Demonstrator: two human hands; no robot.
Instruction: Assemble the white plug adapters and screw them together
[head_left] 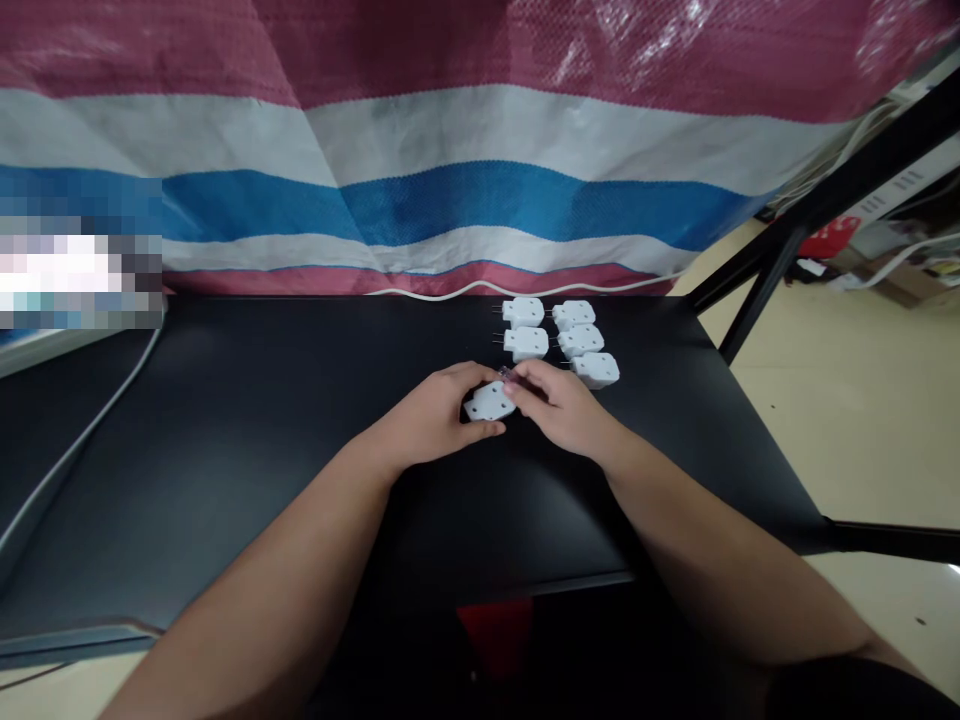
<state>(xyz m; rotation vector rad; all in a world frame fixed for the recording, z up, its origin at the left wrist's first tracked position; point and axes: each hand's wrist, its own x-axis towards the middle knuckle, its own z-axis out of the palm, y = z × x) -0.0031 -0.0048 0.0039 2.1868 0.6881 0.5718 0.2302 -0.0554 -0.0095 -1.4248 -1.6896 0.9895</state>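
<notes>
Six white plastic plugs show, five lying on a black table and one held between the two hands, which are together. That held plug sits just in front of the others, its flat face up and dotted with small round holes, turned at a slant with one corner pointing left. The left hand lies over it from the left, clamped on it, with the fingers across its top edge and the thumb along its near side. The right hand comes in from the right, its fingertips pressed at the plug's far corner, where a small purplish bit shows, too small to tell what it is. The other plugs lie in two loose rows near the table's far edge, two on the left and three on the right, each with two thin metal pins pointing left. The nearest of them sits just beside the right hand's fingers. Behind the table hangs a striped pink, white and blue woven tarp, with a white cable running along its foot. Black metal table legs and a beige floor show at right.
</notes>
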